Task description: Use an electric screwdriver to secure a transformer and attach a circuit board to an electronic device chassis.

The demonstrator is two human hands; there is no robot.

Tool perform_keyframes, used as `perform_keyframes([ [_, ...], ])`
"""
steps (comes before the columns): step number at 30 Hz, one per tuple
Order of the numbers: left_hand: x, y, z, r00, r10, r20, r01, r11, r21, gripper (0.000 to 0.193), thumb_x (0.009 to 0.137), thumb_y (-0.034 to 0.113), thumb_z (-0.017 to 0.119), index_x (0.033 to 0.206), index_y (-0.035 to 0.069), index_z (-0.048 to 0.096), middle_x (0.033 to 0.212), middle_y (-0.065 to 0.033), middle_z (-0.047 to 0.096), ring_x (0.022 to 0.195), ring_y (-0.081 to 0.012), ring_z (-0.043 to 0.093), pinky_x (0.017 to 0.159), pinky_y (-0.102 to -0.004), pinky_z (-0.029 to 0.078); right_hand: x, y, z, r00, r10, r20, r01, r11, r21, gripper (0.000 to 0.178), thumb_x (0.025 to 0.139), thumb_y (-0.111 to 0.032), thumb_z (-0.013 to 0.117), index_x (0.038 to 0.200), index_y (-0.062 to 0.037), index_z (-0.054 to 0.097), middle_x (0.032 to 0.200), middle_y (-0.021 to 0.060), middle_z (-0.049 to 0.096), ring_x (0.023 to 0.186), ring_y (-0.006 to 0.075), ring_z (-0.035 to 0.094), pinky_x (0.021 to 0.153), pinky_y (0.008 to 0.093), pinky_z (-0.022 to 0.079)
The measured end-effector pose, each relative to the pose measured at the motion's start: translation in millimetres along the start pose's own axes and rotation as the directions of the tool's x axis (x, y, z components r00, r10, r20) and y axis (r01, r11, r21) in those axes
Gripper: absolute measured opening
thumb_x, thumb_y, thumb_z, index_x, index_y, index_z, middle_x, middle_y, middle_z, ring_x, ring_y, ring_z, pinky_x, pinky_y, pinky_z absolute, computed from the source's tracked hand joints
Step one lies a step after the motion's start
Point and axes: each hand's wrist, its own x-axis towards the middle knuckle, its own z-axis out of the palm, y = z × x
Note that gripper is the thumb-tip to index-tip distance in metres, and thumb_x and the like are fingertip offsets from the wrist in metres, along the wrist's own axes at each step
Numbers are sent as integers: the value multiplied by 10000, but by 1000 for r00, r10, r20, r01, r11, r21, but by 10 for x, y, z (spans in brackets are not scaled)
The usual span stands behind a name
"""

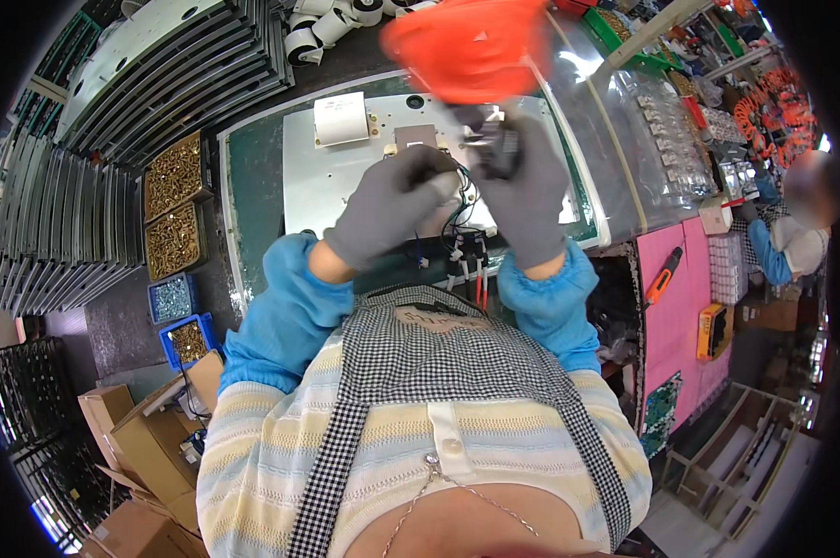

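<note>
The smooth silver-white sheet-metal panel (313, 177) lies flat on the green counter (251, 191) with a pale border, in front of the person and beneath both grey-gloved hands. The left hand (383, 209) reaches over the panel's near-left part, its fingers bent inward and the thumb side close to them; whether anything is pinched between the fingertips cannot be told. Just to the right of those fingertips, a bundle of thin dark wires (459, 212) curves down over the panel's near edge, in the gap between the two hands. The right hand (531, 191) is over the right side of the panel, its fingers curled around a blurred black-and-metal object (500, 147) — its exact kind is too smeared to tell. That object sits at the left side of the right hand, a little beyond the wires and near the left fingertips.

Above it, a large blurred orange-red shape (471, 51) covers the far edge of the counter. A white rounded block (343, 119) stands on the panel's far-left corner, beyond the left hand and apart from it. A brownish-grey square plate (415, 136) lies just past the left fingers — well within the panel's outline.
</note>
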Motion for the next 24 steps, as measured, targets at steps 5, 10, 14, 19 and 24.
perform_keyframes([
  [5,-279,-445,-187,957,-171,235,287,439,-851,303,938,-64,421,1232,-82,495,1260,-195,545,1242,-338,562,1085,-345,482,130,-29,-424,918,345,-195,36,418,908,402,851,95,546,1232,-34,552,1026,106,642,791,191,645,622,309,565],
  [10,-345,-469,-156,962,-240,126,242,548,-801,267,990,20,468,1237,-74,500,1204,-179,583,1150,-283,619,935,-287,568,88,-65,-561,963,260,-66,117,-186,976,448,902,-79,550,1342,-66,468,1071,136,611,842,234,643,671,391,563],
  [14,-349,-622,-169,980,-197,23,161,719,-676,340,1011,199,547,1239,-52,525,1061,-127,639,924,-179,668,743,-218,568,50,-12,-400,936,338,-95,145,-125,982,463,901,-78,565,1351,-87,457,1074,129,606,840,232,644,672,387,563],
  [19,-362,-726,-194,977,-210,48,183,690,-700,411,993,322,588,1166,-50,574,901,-71,636,677,-85,573,527,-171,431,27,-90,-364,933,352,-82,143,-152,978,473,917,-69,559,1371,-109,431,1077,127,585,834,244,645,567,385,569],
  [24,-356,-665,-153,970,-223,92,220,660,-718,421,983,360,598,1097,-45,603,815,-57,626,582,-62,517,470,-180,394,-32,-72,-314,931,366,4,71,-193,979,468,928,-67,545,1371,-133,412,1073,126,578,828,247,642,543,379,562],
])
